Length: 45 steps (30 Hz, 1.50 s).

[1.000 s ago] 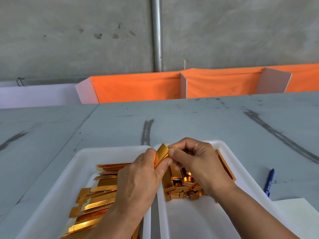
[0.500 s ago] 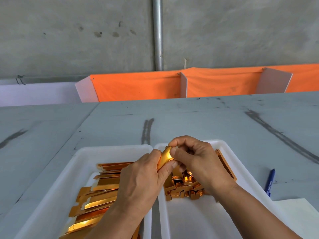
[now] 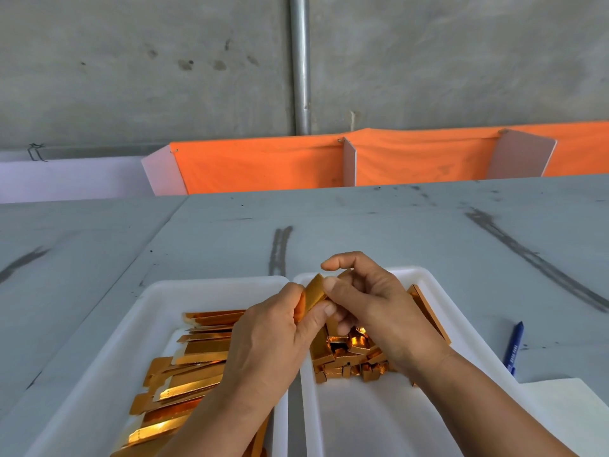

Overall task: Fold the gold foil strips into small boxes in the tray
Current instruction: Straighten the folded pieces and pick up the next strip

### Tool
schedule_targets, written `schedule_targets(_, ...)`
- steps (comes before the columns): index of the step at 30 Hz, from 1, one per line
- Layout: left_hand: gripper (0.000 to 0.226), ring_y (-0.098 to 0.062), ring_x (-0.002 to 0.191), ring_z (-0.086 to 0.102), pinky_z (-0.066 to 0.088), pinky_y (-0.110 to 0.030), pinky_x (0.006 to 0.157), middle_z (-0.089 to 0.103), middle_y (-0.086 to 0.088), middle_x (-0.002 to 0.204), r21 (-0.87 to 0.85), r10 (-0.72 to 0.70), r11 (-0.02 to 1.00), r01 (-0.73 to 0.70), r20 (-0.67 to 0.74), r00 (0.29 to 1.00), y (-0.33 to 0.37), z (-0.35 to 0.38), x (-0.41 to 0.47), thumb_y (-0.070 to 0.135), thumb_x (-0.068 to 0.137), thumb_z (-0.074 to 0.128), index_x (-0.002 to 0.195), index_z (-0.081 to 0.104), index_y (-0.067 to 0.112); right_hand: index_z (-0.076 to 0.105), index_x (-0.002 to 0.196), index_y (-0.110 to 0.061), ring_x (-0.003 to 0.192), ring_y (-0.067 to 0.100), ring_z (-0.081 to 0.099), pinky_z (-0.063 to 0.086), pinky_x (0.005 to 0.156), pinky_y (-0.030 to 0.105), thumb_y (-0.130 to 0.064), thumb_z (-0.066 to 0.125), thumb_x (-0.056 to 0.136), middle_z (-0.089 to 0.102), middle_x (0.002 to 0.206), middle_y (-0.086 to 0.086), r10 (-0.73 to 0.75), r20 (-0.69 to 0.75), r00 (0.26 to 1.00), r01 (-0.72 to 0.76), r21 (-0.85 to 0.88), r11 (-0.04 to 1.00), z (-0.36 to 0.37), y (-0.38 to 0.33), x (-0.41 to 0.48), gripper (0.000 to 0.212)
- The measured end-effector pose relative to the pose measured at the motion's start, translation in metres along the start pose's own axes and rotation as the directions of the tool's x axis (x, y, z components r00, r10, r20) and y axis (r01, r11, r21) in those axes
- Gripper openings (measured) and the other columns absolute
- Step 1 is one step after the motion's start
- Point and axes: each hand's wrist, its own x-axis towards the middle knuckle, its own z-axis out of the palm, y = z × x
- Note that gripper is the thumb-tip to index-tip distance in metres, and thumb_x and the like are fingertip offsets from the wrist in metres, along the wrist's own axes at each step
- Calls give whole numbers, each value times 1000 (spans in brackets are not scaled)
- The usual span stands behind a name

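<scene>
Between both hands, above the seam of two white trays, is a gold foil strip [image 3: 313, 291], partly folded. My left hand [image 3: 273, 334] pinches its lower end between thumb and fingers. My right hand [image 3: 372, 308] holds its upper end with the thumb against it, the index finger raised and curled above. Flat gold strips [image 3: 191, 367] lie piled in the left tray [image 3: 138, 311]. Folded small gold boxes [image 3: 352, 357] are heaped in the right tray [image 3: 425, 275], with a long gold piece [image 3: 428, 311] leaning by its right wall.
A blue pen [image 3: 513, 347] lies on the grey table [image 3: 395, 225] right of the trays, next to a white sheet [image 3: 566, 410]. Orange cloth panels [image 3: 263, 166] stand along the table's far edge before a concrete wall with a metal pipe [image 3: 300, 64].
The strip has been bent further between the hands. My right index finger has lifted off it and now curls above, while the thumb stays on the strip. The left hand has barely moved.
</scene>
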Motion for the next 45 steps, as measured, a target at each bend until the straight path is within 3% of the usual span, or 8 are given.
schedule_targets(6, 39, -12, 67, 67, 52, -20, 60, 68, 12, 78, -510, -156, 823, 250, 221, 963, 3, -10, 2, 57, 90, 36, 128, 45, 53, 72, 97, -29, 58, 11, 59, 53, 61, 24, -22, 61, 97, 61, 67, 5, 1, -165, 986, -7, -33, 999, -3, 1, 4, 12)
schedule_targets(11, 38, -23, 78, 71, 58, -33, 69, 72, 4, 87, -650, -190, 673, 352, 308, 932, 7, -13, 3, 22, 101, 42, 128, 48, 48, 67, 110, -36, 61, 10, 62, 54, 65, 20, -30, 59, 98, 63, 67, -2, 22, -110, 994, -26, -39, 999, -6, 0, 3, 16)
schedule_targets(15, 35, -14, 90, 69, 59, -33, 77, 70, 8, 98, -666, -172, 665, 338, 304, 937, 5, -12, 3, 30, 99, 46, 126, 51, 52, 64, 115, -41, 79, 26, 71, 59, 82, 48, -19, 58, 98, 66, 83, 9, -1, -119, 993, -8, -80, 997, -6, -3, 3, 29)
schedule_targets(22, 29, -11, 111, 57, 45, -29, 97, 62, 11, 121, -79, -501, 856, 511, 120, 857, -37, -26, 12, 24, 97, 48, 121, 60, 36, 55, 136, -40, 50, 5, 54, 42, 48, 19, -17, 42, 98, 60, 74, -4, -88, -476, 875, -146, -434, 889, -51, 1, 14, 46)
schedule_targets(27, 19, -4, 78, 53, 45, -23, 71, 62, 7, 101, 325, -584, 807, 493, 318, 747, -49, -33, 9, 39, 88, 59, 102, 63, 27, 41, 148, -33, 122, 24, 51, 47, 94, 40, -28, 48, 99, 52, 136, 6, -94, -475, 875, -293, -674, 678, -49, 8, 18, 51)
schedule_targets(34, 58, -12, 86, 63, 55, -25, 72, 61, 5, 93, 548, -667, 741, 389, 669, 328, -34, -35, 3, 50, 60, 79, 103, 53, 23, 54, 134, -36, 92, 2, 55, 39, 70, 11, -30, 53, 97, 55, 126, -8, -198, -295, 935, -81, -720, 690, -26, 17, 15, 37)
schedule_targets(39, 37, -11, 88, 53, 43, -21, 69, 54, 6, 94, 590, -593, 786, 183, 637, 493, -27, -20, 0, 20, 81, 66, 116, 54, 20, 59, 128, -37, 91, -2, 56, 39, 69, -1, -30, 53, 97, 58, 107, -16, -198, -174, 965, 14, -717, 697, -12, 19, 9, 32)
schedule_targets(45, 18, -10, 83, 59, 51, -26, 68, 60, 5, 90, 111, -565, 811, 574, 403, 720, -40, -33, 9, 28, 83, 68, 91, 53, 28, 62, 123, -39, 95, -15, 53, 37, 73, -5, -33, 55, 97, 59, 101, -24, -213, -156, 965, 64, -644, 762, -9, 16, 6, 27)
